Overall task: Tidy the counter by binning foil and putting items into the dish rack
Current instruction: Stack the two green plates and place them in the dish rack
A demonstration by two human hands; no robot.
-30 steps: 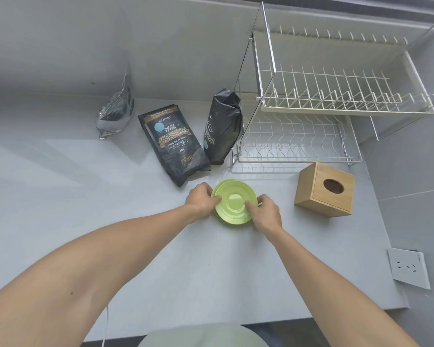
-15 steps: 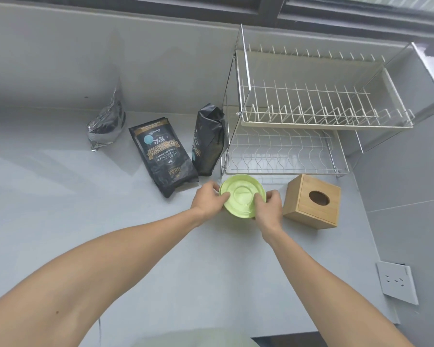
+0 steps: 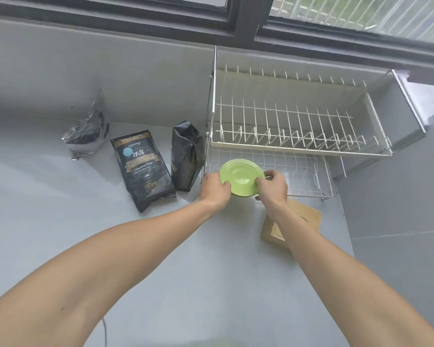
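1. Green plate (image 3: 241, 176) held up off the desk (image 3: 211, 259) between both hands, tilted with its face toward the camera.
2. Left hand (image 3: 214, 187) on the plate's left edge, fingers (image 3: 226, 184) pinching the rim.
3. Right hand (image 3: 273, 187) on the plate's right edge, fingers (image 3: 260, 181) likewise pinching the rim; thumb across the front.
4. Plate in front of the lower shelf of the dish rack (image 3: 298, 136); touching the wire or apart, cannot tell.
5. Rack's upper shelf above and beyond the fingers, its white wire slots bare.
6. Just left of the left fingers, a dark pouch (image 3: 186, 156) standing upright, close beside the rack's left post.
7. Further left of that, a black coffee bag (image 3: 142, 169) lying flat on the desk, label up.
8. Well to the left of both hands, a crumpled silver foil bag (image 3: 87, 135) leaning by the back wall.
9. Below the right fingers and partly hidden under the right forearm, a wooden box (image 3: 308, 219) on the desk.
10. Behind the rack, well beyond the fingers, a dark window frame (image 3: 246, 23) running across the top.
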